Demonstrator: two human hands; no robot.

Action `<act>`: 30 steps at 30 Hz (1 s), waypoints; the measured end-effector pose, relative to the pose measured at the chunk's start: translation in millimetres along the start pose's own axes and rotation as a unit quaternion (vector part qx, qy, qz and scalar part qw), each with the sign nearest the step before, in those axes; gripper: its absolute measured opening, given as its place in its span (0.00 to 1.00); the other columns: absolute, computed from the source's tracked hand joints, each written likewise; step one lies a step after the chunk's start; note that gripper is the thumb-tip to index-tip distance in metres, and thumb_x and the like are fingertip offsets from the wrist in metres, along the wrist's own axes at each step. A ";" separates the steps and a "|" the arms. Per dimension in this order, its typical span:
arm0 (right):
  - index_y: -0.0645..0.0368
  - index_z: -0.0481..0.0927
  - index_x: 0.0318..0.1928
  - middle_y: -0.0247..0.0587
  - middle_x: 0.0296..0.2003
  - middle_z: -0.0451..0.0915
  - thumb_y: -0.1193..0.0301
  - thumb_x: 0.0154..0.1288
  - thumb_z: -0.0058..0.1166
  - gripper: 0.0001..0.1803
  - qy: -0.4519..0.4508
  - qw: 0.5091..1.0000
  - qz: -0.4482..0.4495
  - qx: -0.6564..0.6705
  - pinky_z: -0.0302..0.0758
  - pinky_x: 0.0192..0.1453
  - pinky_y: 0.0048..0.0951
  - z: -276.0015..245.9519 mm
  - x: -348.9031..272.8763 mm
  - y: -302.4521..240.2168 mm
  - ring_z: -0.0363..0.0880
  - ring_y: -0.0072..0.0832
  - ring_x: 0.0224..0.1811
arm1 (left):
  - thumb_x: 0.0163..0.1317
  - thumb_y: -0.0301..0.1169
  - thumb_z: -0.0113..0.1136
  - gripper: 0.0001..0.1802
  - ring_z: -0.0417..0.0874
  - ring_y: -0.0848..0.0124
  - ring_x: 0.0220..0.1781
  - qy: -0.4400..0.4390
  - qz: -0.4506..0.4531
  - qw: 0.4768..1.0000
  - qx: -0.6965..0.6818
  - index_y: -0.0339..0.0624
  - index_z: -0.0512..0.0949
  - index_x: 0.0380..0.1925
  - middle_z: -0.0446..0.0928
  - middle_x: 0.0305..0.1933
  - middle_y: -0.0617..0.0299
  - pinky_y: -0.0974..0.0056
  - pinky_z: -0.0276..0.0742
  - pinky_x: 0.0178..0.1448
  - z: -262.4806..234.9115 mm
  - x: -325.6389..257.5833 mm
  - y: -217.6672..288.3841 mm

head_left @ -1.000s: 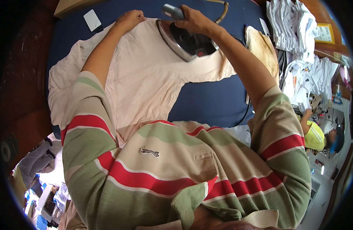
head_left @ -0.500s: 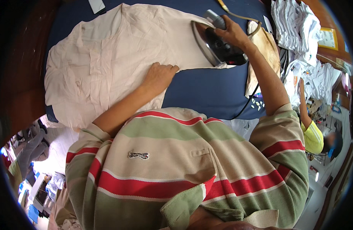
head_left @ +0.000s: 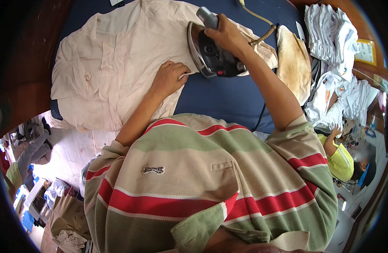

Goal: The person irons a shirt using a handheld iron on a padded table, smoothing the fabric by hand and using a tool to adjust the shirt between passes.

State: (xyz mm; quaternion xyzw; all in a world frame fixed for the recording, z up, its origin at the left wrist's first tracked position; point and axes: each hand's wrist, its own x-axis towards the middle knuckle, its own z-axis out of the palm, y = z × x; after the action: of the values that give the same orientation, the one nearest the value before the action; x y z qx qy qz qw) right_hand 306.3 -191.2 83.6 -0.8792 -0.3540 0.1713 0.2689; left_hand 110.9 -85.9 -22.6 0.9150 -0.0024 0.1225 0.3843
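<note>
A pale pink long-sleeved shirt [head_left: 126, 76] lies spread over a dark blue padded surface [head_left: 219, 99], its neckline toward the far left. My right hand [head_left: 230, 36] is wrapped round the grey handle of an iron [head_left: 213, 55]. The iron rests on the sleeve, its metal plate edge facing left and its soleplate hidden. Just left of the iron, my left hand [head_left: 171, 78] pinches the near edge of the shirt near the underarm, a bit of folded cloth showing between thumb and fingers. Right of the iron, the crumpled sleeve end [head_left: 263, 52] shows beyond my right forearm.
A coiled cord [head_left: 263, 36] runs from the iron toward the far edge. A scorched, cream cloth pad [head_left: 293, 63] lies at the right. Beyond it are stacked white garments [head_left: 331, 38]. A person in a yellow top [head_left: 339, 160] is at the far right.
The iron has moved left along the sleeve with my right hand, uncovering the crumpled sleeve end. My left hand has shifted slightly left and now pinches a lifted edge of the shirt.
</note>
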 end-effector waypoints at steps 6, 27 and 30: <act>0.71 0.69 0.46 0.68 0.37 0.77 0.57 0.49 0.59 0.31 0.056 0.998 -0.013 -0.013 0.74 0.47 0.41 2.5 34.5 2.1 0.77 0.56 0.43 | 0.48 0.28 0.59 0.08 0.77 0.63 0.38 0.009 0.006 1.000 -0.006 0.43 0.78 0.30 0.78 0.33 0.62 0.61 0.67 0.49 -0.1 1.5 -0.5; 0.67 0.70 0.50 0.60 0.41 0.79 0.58 0.49 0.61 0.32 0.067 0.995 -0.046 -0.065 0.73 0.51 0.37 1.6 115.3 -2.2 0.78 0.48 0.47 | 0.49 0.30 0.59 0.07 0.78 0.62 0.38 0.006 -0.006 1.000 -0.008 0.43 0.78 0.30 0.78 0.32 0.60 0.62 0.68 0.49 0.0 0.1 0.4; 0.66 0.71 0.46 0.58 0.37 0.79 0.59 0.48 0.62 0.29 -0.001 0.998 -0.035 -0.047 0.74 0.47 0.37 -11.2 113.4 6.3 0.80 0.47 0.42 | 0.50 0.30 0.58 0.08 0.78 0.60 0.38 0.007 -0.040 0.999 -0.032 0.42 0.78 0.31 0.78 0.33 0.58 0.60 0.70 0.46 -9.6 8.7 11.5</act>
State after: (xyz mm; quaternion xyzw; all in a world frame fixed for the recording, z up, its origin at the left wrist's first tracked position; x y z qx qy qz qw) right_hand 393.5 -117.9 76.2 -0.8777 -0.3923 0.1459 0.2331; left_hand 116.1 -86.5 -6.1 0.9007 0.0334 0.1132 0.4180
